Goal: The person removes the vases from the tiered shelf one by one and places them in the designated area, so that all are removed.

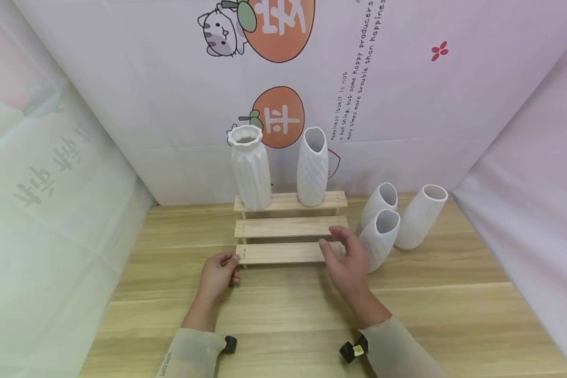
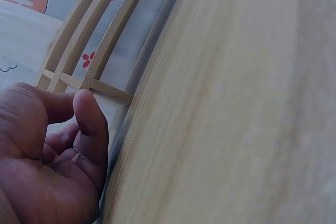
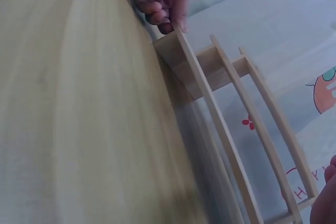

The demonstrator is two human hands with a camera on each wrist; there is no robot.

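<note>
A three-tier wooden rack [image 1: 283, 253] stands on the table against the back backdrop. My left hand [image 1: 216, 275] pinches the left end of its lowest shelf between thumb and finger; the left wrist view shows the fingertips at that shelf end [image 2: 86, 81]. Over the right end of the rack, my right hand [image 1: 350, 265] is held with thumb and fingers apart and nothing between them. On the top shelf stand a pleated white vase [image 1: 252, 176] with a wavy rim, at the left, and a textured white vase [image 1: 312, 176] with a slanted mouth.
Right of the rack is a cluster of three white vases: a front one [image 1: 379, 244] close beside my right hand, one behind it [image 1: 375, 205], and a taller one [image 1: 418, 220] farther right. Printed cloth [image 1: 184, 115] hangs behind the wood-grain table [image 1: 274, 315] and along both sides.
</note>
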